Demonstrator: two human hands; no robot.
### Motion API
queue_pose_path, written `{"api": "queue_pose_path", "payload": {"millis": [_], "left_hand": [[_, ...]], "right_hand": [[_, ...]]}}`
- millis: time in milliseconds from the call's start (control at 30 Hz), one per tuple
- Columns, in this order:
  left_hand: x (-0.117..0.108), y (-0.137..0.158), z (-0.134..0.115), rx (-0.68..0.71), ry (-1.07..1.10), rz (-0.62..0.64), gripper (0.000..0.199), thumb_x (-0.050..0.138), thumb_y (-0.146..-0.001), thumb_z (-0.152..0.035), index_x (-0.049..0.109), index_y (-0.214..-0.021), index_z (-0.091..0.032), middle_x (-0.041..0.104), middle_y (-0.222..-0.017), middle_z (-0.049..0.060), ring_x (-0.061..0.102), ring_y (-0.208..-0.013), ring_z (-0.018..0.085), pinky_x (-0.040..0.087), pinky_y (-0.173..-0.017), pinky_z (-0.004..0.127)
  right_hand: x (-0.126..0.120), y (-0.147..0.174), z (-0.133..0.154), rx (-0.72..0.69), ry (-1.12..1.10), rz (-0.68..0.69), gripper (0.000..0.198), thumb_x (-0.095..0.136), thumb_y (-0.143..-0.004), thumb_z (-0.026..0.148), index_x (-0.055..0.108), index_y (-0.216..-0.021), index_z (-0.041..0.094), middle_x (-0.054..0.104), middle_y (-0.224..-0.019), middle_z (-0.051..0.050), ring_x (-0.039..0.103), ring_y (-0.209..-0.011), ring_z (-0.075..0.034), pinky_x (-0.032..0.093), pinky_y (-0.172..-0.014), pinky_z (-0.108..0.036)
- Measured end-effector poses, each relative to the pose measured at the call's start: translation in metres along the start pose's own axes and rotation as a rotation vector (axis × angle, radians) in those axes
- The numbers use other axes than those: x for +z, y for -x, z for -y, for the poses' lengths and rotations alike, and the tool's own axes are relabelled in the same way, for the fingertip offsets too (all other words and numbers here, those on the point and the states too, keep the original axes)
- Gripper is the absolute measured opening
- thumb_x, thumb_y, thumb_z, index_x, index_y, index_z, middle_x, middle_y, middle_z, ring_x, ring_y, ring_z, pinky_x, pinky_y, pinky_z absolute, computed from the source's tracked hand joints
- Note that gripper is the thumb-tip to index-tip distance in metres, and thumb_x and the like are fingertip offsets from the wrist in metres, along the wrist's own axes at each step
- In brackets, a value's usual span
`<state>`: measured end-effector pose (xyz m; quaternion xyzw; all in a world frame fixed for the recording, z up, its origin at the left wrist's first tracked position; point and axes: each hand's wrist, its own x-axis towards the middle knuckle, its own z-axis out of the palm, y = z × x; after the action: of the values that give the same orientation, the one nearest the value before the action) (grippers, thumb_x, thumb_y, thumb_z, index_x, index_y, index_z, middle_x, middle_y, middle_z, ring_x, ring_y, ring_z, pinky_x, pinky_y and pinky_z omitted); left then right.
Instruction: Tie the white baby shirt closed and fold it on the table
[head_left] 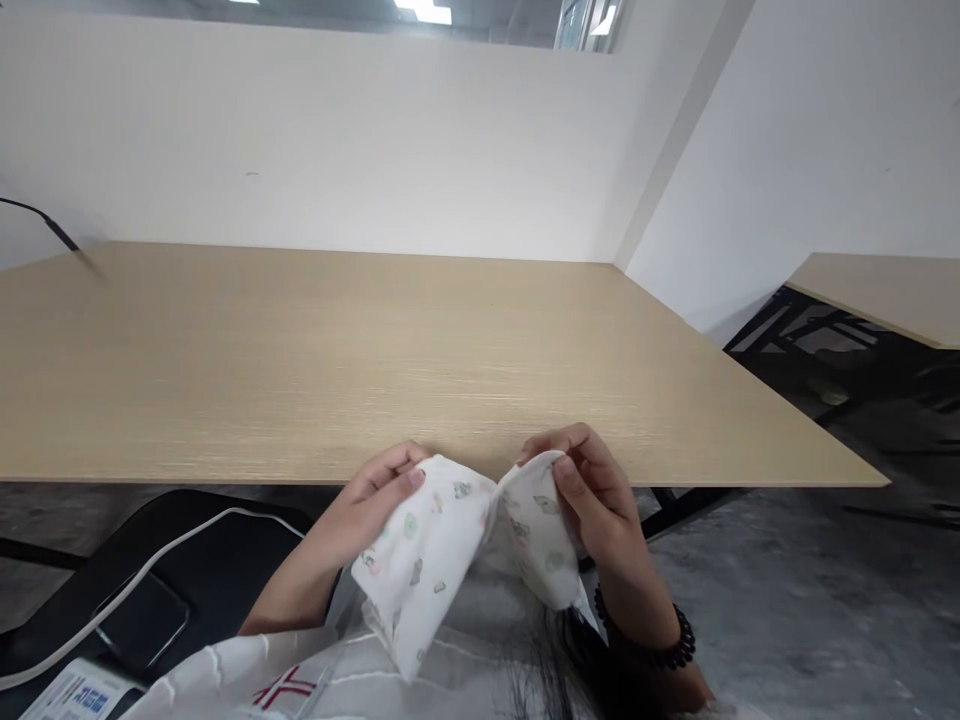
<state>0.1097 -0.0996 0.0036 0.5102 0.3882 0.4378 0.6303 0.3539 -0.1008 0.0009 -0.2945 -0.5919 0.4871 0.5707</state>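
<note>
White walls [375,140] meet in a corner behind a pale wood desk [450,340], with a strip of window [315,15] high up.

A white cloth [431,540] with small green, pink and grey prints is held up at the middle of the desk's near edge, most of it hanging below that edge, in front of the person. It falls in 2 flaps, with a dip between them. The left hand [384,495] pinches the upper corner of 1 flap between thumb and fingers; the right hand [592,490] grips the top of the other the same way. Whether the cloth touches the desk, I cannot tell.

A black beaded bracelet [664,655] circles the right wrist. Below the cloth are a white garment [225,680] with a red mark and some dark hair [551,665]. Left of the person, below the near edge, a white cable [161,555] crosses a black seat-like surface [202,530], near a printed label [79,692].

A black cable [45,215] reaches the desk's far left corner. Beyond the right edge are the grey floor [780,610] and a 2nd table [885,285].
</note>
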Motion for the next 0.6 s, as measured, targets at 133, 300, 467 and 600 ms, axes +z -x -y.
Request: {"api": "queue_pose_path", "payload": {"millis": [133, 300, 467, 600], "left_hand": [[0.011, -0.002, -0.004, 0.098, -0.227, 0.235, 0.043, 0.068, -0.088, -0.038, 0.058, -0.127, -0.024, 0.067, -0.109, 0.006, 0.061, -0.091, 0.018, 0.048, -0.079, 0.028], [0.028, -0.006, -0.008, 0.207, -0.423, 0.273, 0.023, 0.067, -0.088, -0.034, 0.072, -0.106, -0.020, 0.071, -0.111, 0.009, 0.064, -0.104, 0.024, 0.047, -0.094, 0.035], [0.031, -0.006, -0.004, 0.154, -0.379, 0.166, 0.018, 0.069, -0.087, -0.034, 0.073, -0.088, -0.017, 0.071, -0.083, 0.004, 0.062, -0.077, 0.017, 0.046, -0.072, 0.027], [0.029, -0.007, 0.002, 0.104, -0.238, 0.125, 0.021, 0.075, -0.080, -0.036, 0.072, -0.085, -0.015, 0.061, -0.065, -0.001, 0.049, -0.058, 0.011, 0.036, -0.056, 0.022]], "right_hand": [[0.018, -0.002, 0.008, 0.126, -0.035, 0.004, 0.021, 0.056, -0.097, 0.042, 0.049, -0.091, 0.023, 0.066, -0.081, -0.002, 0.053, -0.062, -0.012, 0.043, -0.054, -0.022], [0.025, -0.006, 0.010, 0.206, -0.052, -0.078, 0.026, 0.062, -0.093, 0.045, 0.051, -0.091, 0.022, 0.064, -0.072, 0.001, 0.053, -0.056, -0.010, 0.043, -0.050, -0.019], [0.019, -0.006, 0.008, 0.175, 0.006, -0.092, 0.025, 0.066, -0.090, 0.044, 0.057, -0.092, 0.021, 0.054, -0.068, 0.003, 0.044, -0.053, -0.009, 0.036, -0.046, -0.018], [0.013, 0.000, 0.003, 0.103, -0.016, 0.036, 0.021, 0.064, -0.092, 0.041, 0.057, -0.089, 0.020, 0.052, -0.067, 0.003, 0.042, -0.053, -0.009, 0.034, -0.047, -0.020]]}}
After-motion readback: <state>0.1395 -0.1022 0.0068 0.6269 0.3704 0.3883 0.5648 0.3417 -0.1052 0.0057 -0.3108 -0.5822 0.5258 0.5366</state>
